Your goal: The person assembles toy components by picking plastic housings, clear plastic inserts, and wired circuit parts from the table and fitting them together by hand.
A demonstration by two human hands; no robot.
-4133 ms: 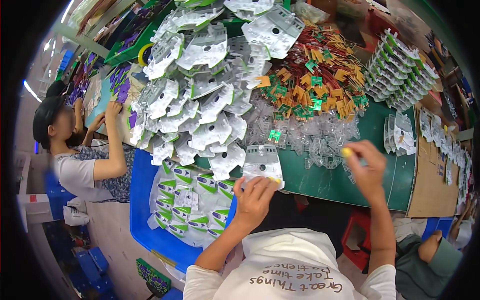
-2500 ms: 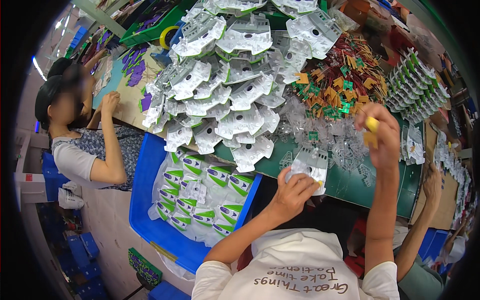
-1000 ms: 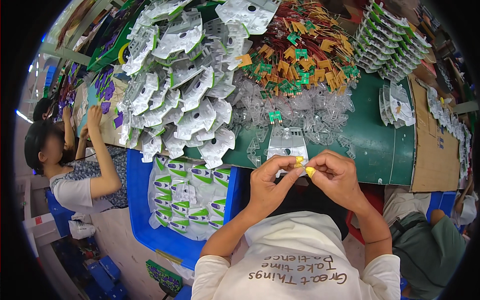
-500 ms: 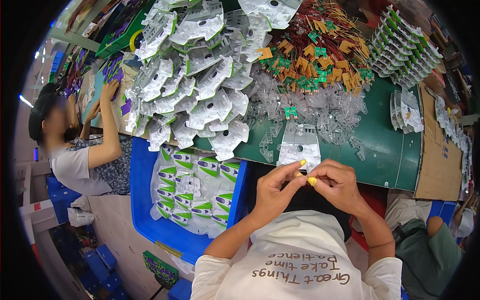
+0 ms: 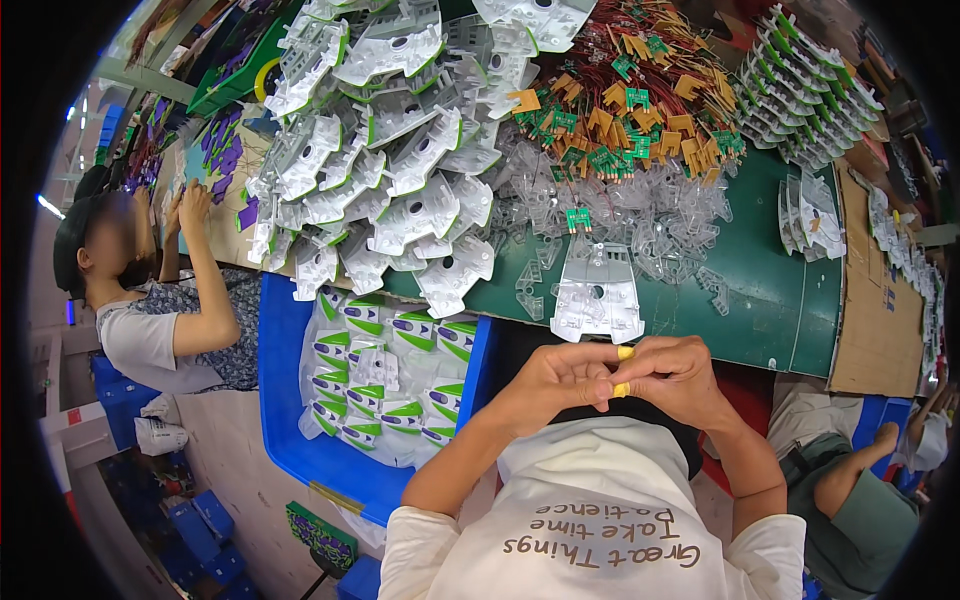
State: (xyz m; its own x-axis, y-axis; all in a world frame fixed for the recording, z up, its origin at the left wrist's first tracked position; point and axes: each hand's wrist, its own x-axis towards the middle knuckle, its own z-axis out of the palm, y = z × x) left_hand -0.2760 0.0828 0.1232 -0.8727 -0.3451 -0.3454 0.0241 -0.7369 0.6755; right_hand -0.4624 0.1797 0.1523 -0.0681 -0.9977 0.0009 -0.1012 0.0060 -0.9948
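Observation:
My left hand [image 5: 553, 382] and my right hand [image 5: 672, 374] meet in front of my body, just off the table's near edge. Both are closed, with fingertips pressed together. Small yellow covers, like finger cots, show where they meet: an upper one [image 5: 625, 353] and a lower one [image 5: 620, 390]. Whatever lies between the fingertips is too small or hidden to make out. Just beyond my hands, a silver-white plastic housing [image 5: 597, 303] lies on the green table [image 5: 745, 310], touched by neither hand. A small green circuit board [image 5: 578, 220] rests behind it.
Clear plastic parts [image 5: 655, 228] and wired orange-and-green boards [image 5: 640, 120] pile up behind. White housings [image 5: 415, 215] are heaped left, others stacked [image 5: 805, 95] far right. A blue bin [image 5: 375, 497] of green-white parts stands left. Cardboard [image 5: 880, 310] is at right. A co-worker [image 5: 160, 330] works at far left.
My hands have come closer together and the yellow-tipped fingers have shifted, now one above the other. The co-worker's hands at far left have drawn back toward their body.

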